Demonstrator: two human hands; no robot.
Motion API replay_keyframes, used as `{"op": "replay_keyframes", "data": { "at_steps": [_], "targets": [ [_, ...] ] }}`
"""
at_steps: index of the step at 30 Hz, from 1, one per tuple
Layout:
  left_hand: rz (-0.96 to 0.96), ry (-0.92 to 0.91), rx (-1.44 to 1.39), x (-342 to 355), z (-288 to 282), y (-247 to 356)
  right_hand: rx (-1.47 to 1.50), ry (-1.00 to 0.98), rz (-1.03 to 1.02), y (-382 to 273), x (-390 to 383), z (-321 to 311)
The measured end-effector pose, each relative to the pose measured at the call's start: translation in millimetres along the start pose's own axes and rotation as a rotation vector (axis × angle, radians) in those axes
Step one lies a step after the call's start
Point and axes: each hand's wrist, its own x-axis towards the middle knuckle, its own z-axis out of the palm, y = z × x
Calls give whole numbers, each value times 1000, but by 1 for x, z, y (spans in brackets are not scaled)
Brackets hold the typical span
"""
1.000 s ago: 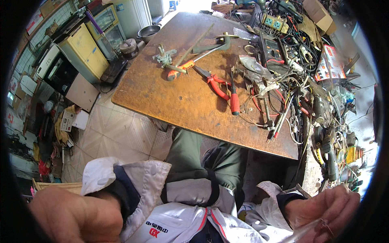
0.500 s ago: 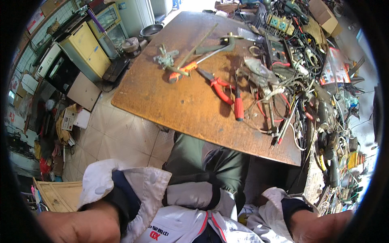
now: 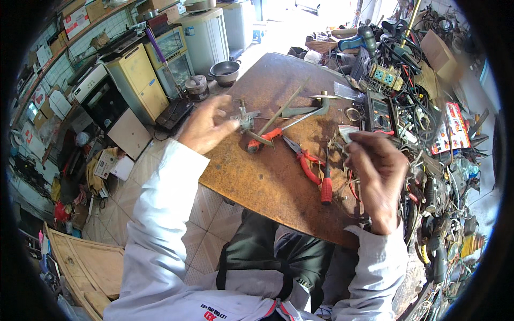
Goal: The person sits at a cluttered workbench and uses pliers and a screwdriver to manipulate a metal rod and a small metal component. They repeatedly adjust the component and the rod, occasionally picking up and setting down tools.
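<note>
My left hand (image 3: 206,125) reaches over the table's left side with fingers apart, beside a grey metal valve-like fitting (image 3: 245,119). My right hand (image 3: 377,179) is closed in a pinch near a small plastic bag (image 3: 348,130); what it holds is unclear. On the worn wooden tabletop (image 3: 246,187) lie an orange-handled screwdriver (image 3: 258,139), red-handled pliers (image 3: 309,170), a red-handled screwdriver (image 3: 326,190), a thin rod (image 3: 286,101) and a dark bent piece (image 3: 300,111) with a disc.
Tangled cables, a power strip (image 3: 385,77), a meter (image 3: 379,113) and a cardboard box (image 3: 441,56) crowd the right. Cabinets (image 3: 136,83), a dark pan (image 3: 224,72) and a lidded pot (image 3: 196,85) stand at the left, with a wooden board (image 3: 80,262) low nearby.
Both hands have risen from the bottom edge to over the tabletop, the left toward the metal fitting, the right toward the clutter. The table sits lower in the view.
</note>
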Motion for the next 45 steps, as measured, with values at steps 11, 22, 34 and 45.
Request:
{"op": "replay_keyframes", "data": {
  "at_steps": [11,22,34,45],
  "targets": [
    [-119,-202,-14,25,26,-1,-164,-158,-132,74,5,16],
    [-177,-276,-1292,66,39,47,-208,-143,-235,69,7,12],
    [-295,-186,-1279,69,90,32,-227,-147,-229,66,1,12],
    [-428,-31,-1142,76,86,24,-358,-388,-221,36,7,7]
  ]
}}
